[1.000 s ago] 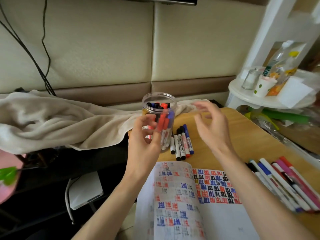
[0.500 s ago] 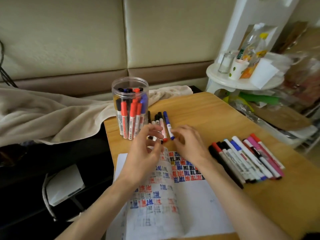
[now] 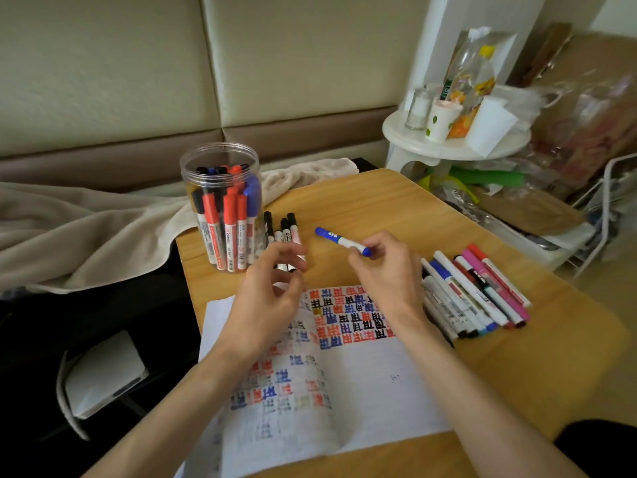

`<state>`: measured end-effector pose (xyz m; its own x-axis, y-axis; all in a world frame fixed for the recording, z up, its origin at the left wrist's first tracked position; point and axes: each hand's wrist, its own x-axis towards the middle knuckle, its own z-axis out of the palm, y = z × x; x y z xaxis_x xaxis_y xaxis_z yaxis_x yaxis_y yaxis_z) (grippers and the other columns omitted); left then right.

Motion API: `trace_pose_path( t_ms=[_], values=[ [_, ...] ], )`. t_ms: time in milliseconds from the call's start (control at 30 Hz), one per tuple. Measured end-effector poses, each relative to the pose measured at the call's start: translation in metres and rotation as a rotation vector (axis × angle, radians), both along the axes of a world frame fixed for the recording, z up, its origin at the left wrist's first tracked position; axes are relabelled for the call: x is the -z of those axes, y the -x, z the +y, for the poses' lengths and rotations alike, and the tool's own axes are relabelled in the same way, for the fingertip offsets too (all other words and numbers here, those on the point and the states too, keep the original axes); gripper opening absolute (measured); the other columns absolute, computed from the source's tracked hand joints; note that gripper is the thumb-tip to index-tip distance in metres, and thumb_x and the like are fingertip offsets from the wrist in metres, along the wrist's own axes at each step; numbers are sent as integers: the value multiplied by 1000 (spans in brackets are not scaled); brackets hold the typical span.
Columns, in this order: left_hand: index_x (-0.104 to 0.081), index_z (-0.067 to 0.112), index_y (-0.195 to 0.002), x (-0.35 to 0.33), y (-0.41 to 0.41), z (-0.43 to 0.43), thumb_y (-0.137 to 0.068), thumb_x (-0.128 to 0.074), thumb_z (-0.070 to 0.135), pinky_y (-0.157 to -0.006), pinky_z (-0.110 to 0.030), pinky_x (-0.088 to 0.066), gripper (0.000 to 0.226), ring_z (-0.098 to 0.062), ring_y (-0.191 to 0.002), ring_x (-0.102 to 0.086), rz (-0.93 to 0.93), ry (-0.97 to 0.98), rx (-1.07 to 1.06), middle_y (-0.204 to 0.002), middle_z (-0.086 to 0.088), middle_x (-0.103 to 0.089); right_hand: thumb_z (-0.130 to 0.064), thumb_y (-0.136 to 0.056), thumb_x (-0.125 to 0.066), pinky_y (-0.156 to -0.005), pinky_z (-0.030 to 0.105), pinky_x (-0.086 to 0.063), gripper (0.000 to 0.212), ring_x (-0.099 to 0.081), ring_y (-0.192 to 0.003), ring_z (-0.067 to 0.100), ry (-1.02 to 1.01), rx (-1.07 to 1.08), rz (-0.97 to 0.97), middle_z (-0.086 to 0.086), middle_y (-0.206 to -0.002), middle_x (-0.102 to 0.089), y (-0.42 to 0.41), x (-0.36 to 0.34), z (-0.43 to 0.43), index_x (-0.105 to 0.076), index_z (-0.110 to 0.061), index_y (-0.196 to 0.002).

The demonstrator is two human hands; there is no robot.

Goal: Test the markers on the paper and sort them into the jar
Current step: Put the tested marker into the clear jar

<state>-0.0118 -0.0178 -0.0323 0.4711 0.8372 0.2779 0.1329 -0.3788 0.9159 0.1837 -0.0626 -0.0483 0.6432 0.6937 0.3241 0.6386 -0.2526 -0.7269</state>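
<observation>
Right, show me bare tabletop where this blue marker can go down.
Bare table beyond the right hand, up to the far edge; also right of the paper, nearer than the marker row. Crowded beside the jar.

My right hand [image 3: 382, 270] pinches a blue marker [image 3: 341, 241] by its near end, the far end pointing toward ten o'clock. My left hand [image 3: 272, 288] hovers loosely curled over the paper's [image 3: 379, 381] far edge. On the desk [image 3: 396, 201], the jar [image 3: 222, 208] stands at eleven o'clock with black-capped markers [image 3: 287, 232] just beside it, and a row of markers [image 3: 475, 291] lies at three o'clock.
</observation>
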Motion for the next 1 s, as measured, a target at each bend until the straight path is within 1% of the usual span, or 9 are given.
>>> trace_pose_path(
  t_ms=[133, 233, 300, 367, 467, 634, 800, 934, 1000],
  values=[
    [-60, 27, -131, 4, -5, 3, -98, -64, 12, -89, -22, -55, 36, -4, -113, -61, 114, -209, -7, -124, 10, -61, -22, -91, -79, -72, 15, -54, 13, -71, -88, 4, -248, -86, 338, -7, -92, -77, -5, -29, -39, -72, -19, -101],
    [-49, 31, -148, 5, -9, 0, -97, -64, 32, -113, -14, -32, 52, 1, -138, -39, 263, -371, 21, -147, 15, -45, -22, -92, -78, -75, 16, -57, 14, -75, -91, 6, -272, -142, 529, -5, -93, -80, -2, -42, -67, -74, -17, -104],
    [-55, 31, -143, 4, -10, -5, -99, -60, 36, -108, -20, -42, 44, 1, -128, -48, 291, -410, 38, -137, 18, -53, -23, -93, -76, -72, 17, -55, 16, -75, -87, 8, -297, -149, 630, 1, -90, -80, 0, -42, -79, -75, -12, -105],
    [-66, 27, -126, 2, -11, -9, -102, -58, 32, -89, -29, -54, 26, 0, -104, -61, 288, -427, 40, -113, 20, -64, -26, -92, -77, -77, 26, -56, 20, -73, -86, 14, -345, -127, 757, 6, -90, -79, 3, -37, -85, -75, -9, -102],
    [-69, 25, -119, 2, -13, -16, -103, -57, 30, -81, -25, -52, 21, -1, -95, -63, 298, -439, 114, -107, 17, -68, -40, -82, -80, -85, 36, -57, 32, -73, -87, 16, -275, -146, 815, 7, -91, -79, 15, -26, -88, -77, -12, -97],
    [-66, 25, -118, 8, -13, -20, -103, -55, 38, -76, -17, -46, 23, -2, -89, -62, 333, -501, 239, -100, 18, -66, -36, -91, -76, -72, 22, -56, 28, -73, -73, 10, -180, -216, 730, 7, -82, -79, 26, -19, -88, -76, -9, -83],
    [-68, 25, -105, 6, -18, -28, -105, -49, 36, -65, -28, -44, 22, -14, -71, -59, 314, -453, 246, -78, 9, -65, -36, -93, -73, -86, 33, -60, 30, -78, -87, 22, -143, -291, 710, 9, -86, -80, 19, -19, -95, -78, -6, -91],
    [-67, 26, -94, 2, -4, -11, -101, -44, 43, -64, -30, -48, 29, -15, -69, -61, 315, -277, 224, -73, 7, -66, -32, -89, -73, -94, 36, -60, 27, -77, -92, 21, -355, -136, 785, 9, -94, -80, -12, -33, -102, -77, -7, -101],
    [-68, 27, -93, 2, 7, -1, -101, -44, 42, -63, -33, -47, 29, -16, -67, -58, 331, -236, 223, -72, 7, -63, -34, -91, -73, -93, 36, -59, 28, -77, -90, 21, -408, -36, 731, 9, -92, -79, -34, -45, -110, -76, -7, -99]
  ],
)
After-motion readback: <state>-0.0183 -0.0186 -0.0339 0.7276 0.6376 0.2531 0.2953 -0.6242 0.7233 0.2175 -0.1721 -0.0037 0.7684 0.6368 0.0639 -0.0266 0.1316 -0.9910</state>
